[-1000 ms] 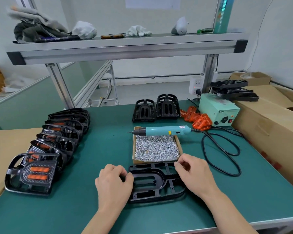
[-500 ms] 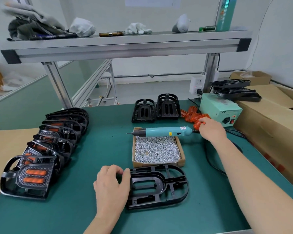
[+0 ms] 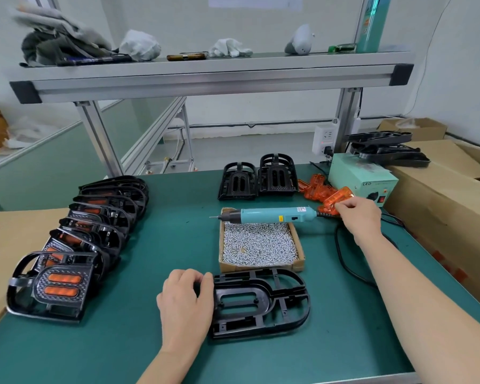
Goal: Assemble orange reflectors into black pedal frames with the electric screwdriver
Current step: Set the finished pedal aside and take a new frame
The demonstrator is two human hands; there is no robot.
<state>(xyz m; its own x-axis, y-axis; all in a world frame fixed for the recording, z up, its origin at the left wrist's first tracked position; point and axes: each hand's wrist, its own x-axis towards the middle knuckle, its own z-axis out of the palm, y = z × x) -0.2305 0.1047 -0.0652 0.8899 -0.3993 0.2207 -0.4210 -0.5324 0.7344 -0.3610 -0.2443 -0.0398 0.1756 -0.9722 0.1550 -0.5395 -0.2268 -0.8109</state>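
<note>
A green table is seen from above, with a shallow cardboard box of screws set near its middle. Well to the right of the box of screws, large brown cartons are lined along the table's edge. Well to the left of the box, a row of finished pedals is laid overlapping, with orange inserts showing in the nearest one.

Just in front of the box, a black pedal frame is laid flat on the table. Its left end is gripped by the left hand, with fingers curled over the rim.

Behind and to the right of the box, a pale green power unit is placed. Across the far rim of the box, a blue-green electric screwdriver is rested with its tip pointing left. Its black cable is looped to the right of the box. Behind the box, two more black frames are stood upright side by side.

Beyond the box's far right corner, a heap of orange reflectors is piled. The right hand is stretched out to that heap, and one orange reflector is pinched by its fingertips.
</note>
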